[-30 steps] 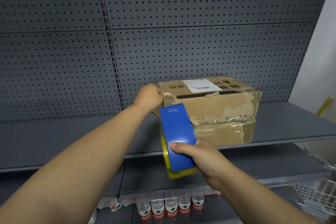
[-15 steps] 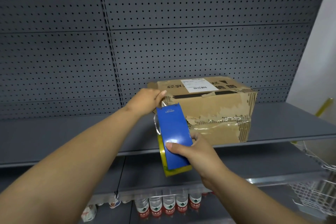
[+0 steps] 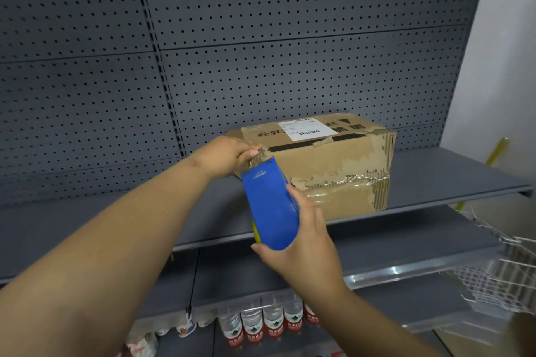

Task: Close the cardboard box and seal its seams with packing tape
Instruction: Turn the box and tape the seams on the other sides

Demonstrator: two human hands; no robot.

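Dispenser (image 3: 269,206) has tilted | right grip (image 3: 301,243) clasps it | left grip (image 3: 229,153) pinches box (image 3: 333,171) corner above

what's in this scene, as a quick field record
box: cardboard box, flaps down, torn side, on grey shelf
left hand: pinches packing tape at the box's near top corner
right hand: grips blue tape dispenser in front of the box
below: water bottles on a lower shelf

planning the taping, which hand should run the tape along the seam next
Right: the right hand grips the blue tape dispenser; the left hand pinches the tape end at the cardboard box corner.
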